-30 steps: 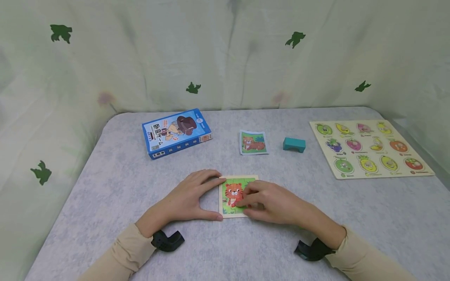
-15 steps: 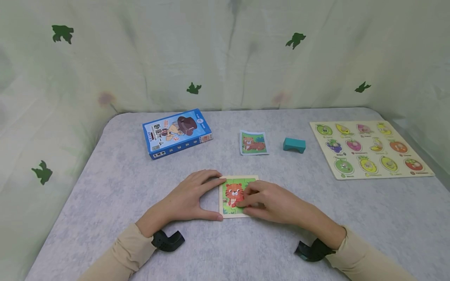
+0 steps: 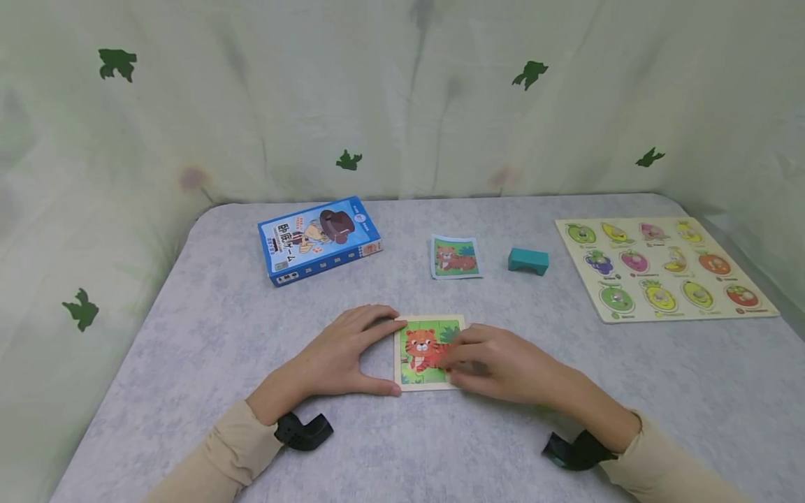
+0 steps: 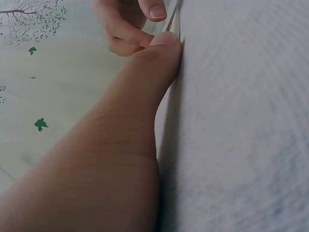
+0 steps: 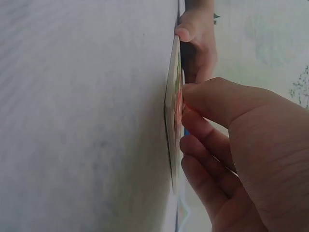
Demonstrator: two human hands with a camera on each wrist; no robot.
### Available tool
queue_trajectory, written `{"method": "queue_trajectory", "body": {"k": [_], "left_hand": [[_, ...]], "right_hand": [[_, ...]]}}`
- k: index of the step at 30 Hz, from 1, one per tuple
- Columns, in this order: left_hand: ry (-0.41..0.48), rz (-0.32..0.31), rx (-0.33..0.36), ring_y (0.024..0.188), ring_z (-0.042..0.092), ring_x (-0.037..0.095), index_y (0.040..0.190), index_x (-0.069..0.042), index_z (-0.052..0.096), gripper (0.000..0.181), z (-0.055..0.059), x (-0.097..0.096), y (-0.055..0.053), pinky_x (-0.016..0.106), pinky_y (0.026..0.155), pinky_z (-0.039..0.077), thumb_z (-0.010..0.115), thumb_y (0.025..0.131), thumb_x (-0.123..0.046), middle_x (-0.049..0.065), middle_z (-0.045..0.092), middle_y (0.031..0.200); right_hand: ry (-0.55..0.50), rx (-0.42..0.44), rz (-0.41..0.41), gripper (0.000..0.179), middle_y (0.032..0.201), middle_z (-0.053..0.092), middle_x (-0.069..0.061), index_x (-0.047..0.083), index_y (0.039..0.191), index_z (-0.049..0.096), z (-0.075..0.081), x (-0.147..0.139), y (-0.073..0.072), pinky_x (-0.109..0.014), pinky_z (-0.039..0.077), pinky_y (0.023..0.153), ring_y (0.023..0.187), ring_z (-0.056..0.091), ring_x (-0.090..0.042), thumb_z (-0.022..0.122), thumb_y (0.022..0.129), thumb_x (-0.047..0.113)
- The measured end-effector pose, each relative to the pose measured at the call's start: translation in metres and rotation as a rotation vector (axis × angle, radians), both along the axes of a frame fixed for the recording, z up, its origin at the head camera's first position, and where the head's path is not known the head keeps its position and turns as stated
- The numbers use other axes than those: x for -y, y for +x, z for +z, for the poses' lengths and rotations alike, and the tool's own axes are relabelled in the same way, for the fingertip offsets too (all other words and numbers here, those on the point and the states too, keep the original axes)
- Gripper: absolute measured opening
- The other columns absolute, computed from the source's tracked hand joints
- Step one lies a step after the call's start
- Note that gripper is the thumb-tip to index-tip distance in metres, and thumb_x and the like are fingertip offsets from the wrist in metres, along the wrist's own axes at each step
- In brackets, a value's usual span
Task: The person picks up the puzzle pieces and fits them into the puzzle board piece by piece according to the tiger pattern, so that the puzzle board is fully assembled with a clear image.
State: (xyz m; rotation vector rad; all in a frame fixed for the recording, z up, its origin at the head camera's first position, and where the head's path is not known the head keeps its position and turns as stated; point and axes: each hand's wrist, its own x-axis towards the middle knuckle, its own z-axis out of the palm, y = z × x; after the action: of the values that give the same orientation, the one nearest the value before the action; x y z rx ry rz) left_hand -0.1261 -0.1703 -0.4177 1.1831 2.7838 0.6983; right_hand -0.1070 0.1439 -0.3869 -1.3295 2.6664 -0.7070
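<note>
A small jigsaw puzzle (image 3: 412, 383) with a red tiger on green lies in its pale wooden frame near the table's middle. On its left side my left hand (image 3: 339, 353) rests with fingers spread, index tip and thumb touching the left corners. My right hand (image 3: 503, 363) hovers low over the puzzle's right part, fingers loosely bent and their tips at the tiger's body. In the right wrist view the thumb (image 5: 212, 99) and fingers stand close to the puzzle's face; no loose piece shows between them. The puzzle's lower right corner is hidden by the hand.
Behind the puzzle lie a tiger picture card (image 3: 455, 257) and a teal arch block (image 3: 528, 260). At back left is a blue game box (image 3: 321, 237); a fruit puzzle board (image 3: 666, 269) lies at the right. A pale curtain (image 3: 402, 98) hangs behind the table.
My right hand has shifted slightly right, uncovering more of the tiger's body and the green leaves at the puzzle's upper right. The left hand keeps its place on the frame.
</note>
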Motion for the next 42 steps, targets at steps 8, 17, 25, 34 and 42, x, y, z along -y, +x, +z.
{"method": "queue_trajectory", "body": {"k": [8, 17, 25, 34, 42], "left_hand": [[-0.004, -0.001, -0.01, 0.147, 0.039, 0.023, 0.156, -0.026, 0.047, 0.097, 0.0, 0.0, 0.0, 0.053, 0.121, 0.033, 0.069, 0.079, -0.08, -0.001, 0.044, 0.157], [-0.002, -0.003, -0.012, 0.146, 0.039, 0.023, 0.156, -0.026, 0.047, 0.097, -0.001, 0.0, 0.0, 0.053, 0.121, 0.034, 0.069, 0.079, -0.08, -0.002, 0.044, 0.157], [-0.01, -0.005, -0.016, 0.146, 0.039, 0.023, 0.156, -0.026, 0.047, 0.097, 0.0, 0.0, 0.0, 0.052, 0.121, 0.033, 0.069, 0.079, -0.08, -0.002, 0.043, 0.157], [-0.011, -0.007, -0.017, 0.146, 0.039, 0.022, 0.156, -0.026, 0.047, 0.097, 0.0, 0.0, 0.0, 0.052, 0.121, 0.034, 0.068, 0.078, -0.081, -0.002, 0.043, 0.157], [-0.011, -0.01, -0.018, 0.146, 0.039, 0.023, 0.156, -0.026, 0.047, 0.097, 0.0, 0.0, 0.0, 0.052, 0.121, 0.034, 0.068, 0.078, -0.081, -0.002, 0.043, 0.157]], "right_hand": [[0.02, 0.017, -0.043, 0.021, 0.112, 0.068, 0.019, 0.028, 0.115, 0.076, 0.003, -0.016, 0.005, -0.029, 0.057, 0.09, 0.104, 0.06, -0.002, 0.077, 0.094, 0.024], [0.01, -0.027, -0.047, 0.026, 0.112, 0.068, 0.018, 0.029, 0.117, 0.076, 0.006, -0.035, 0.01, -0.028, 0.058, 0.087, 0.102, 0.06, -0.002, 0.079, 0.092, 0.022], [0.021, -0.028, -0.085, 0.028, 0.11, 0.068, 0.017, 0.029, 0.116, 0.076, 0.006, -0.049, 0.015, -0.028, 0.058, 0.085, 0.101, 0.06, -0.002, 0.081, 0.09, 0.022], [0.054, 0.012, -0.152, 0.027, 0.112, 0.067, 0.02, 0.031, 0.116, 0.076, 0.006, -0.062, 0.02, -0.027, 0.058, 0.085, 0.102, 0.059, 0.0, 0.081, 0.09, 0.026], [0.059, 0.036, -0.183, 0.029, 0.113, 0.066, 0.02, 0.033, 0.117, 0.074, 0.003, -0.075, 0.023, -0.021, 0.053, 0.075, 0.095, 0.055, -0.002, 0.082, 0.09, 0.027]]}}
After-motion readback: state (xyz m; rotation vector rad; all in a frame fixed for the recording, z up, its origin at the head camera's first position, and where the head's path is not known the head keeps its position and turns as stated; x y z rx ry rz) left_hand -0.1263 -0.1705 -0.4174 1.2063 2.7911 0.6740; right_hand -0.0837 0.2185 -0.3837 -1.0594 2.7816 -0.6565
